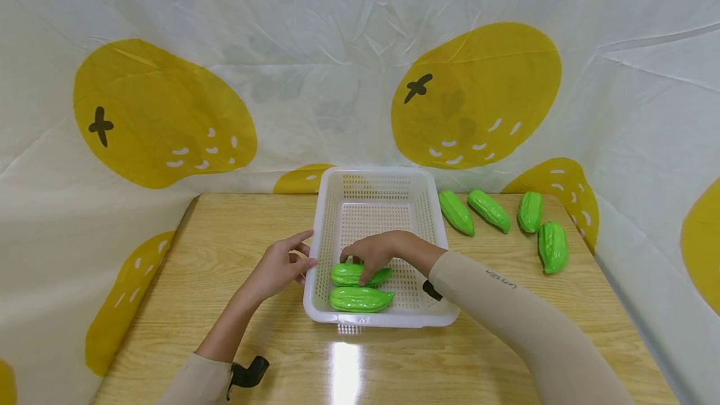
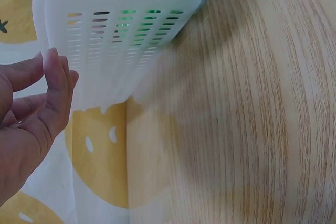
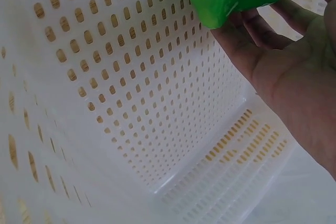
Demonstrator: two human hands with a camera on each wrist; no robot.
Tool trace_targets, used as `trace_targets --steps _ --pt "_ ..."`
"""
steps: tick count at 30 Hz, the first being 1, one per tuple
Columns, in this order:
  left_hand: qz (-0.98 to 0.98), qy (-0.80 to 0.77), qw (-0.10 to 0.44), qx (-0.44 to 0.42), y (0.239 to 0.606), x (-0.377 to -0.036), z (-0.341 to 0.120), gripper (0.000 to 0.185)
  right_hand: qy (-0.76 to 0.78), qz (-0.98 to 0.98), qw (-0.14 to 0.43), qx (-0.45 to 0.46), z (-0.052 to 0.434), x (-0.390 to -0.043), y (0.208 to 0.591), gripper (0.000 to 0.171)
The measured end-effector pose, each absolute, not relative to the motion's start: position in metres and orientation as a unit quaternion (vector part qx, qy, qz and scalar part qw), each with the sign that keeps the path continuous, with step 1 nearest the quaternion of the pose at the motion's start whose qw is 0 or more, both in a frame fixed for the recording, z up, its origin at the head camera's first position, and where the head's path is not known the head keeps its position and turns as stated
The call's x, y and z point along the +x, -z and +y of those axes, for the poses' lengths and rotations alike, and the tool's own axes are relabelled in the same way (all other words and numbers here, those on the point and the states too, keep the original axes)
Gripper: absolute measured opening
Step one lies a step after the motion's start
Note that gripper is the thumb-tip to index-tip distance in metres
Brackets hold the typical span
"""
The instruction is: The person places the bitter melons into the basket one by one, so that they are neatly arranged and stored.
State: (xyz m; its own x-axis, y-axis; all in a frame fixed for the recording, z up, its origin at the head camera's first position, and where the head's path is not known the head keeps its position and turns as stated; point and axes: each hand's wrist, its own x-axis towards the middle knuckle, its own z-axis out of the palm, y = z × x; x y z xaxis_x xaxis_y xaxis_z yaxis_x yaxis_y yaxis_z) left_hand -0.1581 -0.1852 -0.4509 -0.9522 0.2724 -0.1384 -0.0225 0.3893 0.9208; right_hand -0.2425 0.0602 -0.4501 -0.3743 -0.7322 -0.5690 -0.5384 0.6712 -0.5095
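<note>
Both hands work: right hand [image 1: 374, 255] grips a gourd [image 1: 351, 274] inside the basket [image 1: 329, 202], left hand [image 1: 281, 267] relaxed, empty.

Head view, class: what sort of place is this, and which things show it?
Probably a staged tabletop set, not a kitchen: a printed cloth backdrop hangs behind a wooden table, and glossy green toy gourds lie beside a white basket.
</note>
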Motion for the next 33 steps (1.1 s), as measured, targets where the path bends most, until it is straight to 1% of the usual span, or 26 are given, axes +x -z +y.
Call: trace_targets --steps 7,18,24,33 --pt "0.821 -0.549 0.136 0.077 0.451 -0.157 -0.186 0.066 0.116 0.826 0.403 -0.377 0.061 -0.241 0.446 0.065" --pt "0.822 -0.547 0.132 0.082 0.451 -0.157 -0.186 0.066 0.136 0.837 0.386 -0.363 0.072 -0.243 0.421 0.07" --pt "0.821 -0.548 0.134 0.081 0.452 -0.157 -0.185 0.065 0.152 0.843 0.357 -0.373 0.087 -0.239 0.4 0.066" --pt "0.821 -0.548 0.136 0.082 0.453 -0.157 -0.187 0.065 0.209 0.858 0.281 -0.376 0.125 -0.231 0.368 0.063"
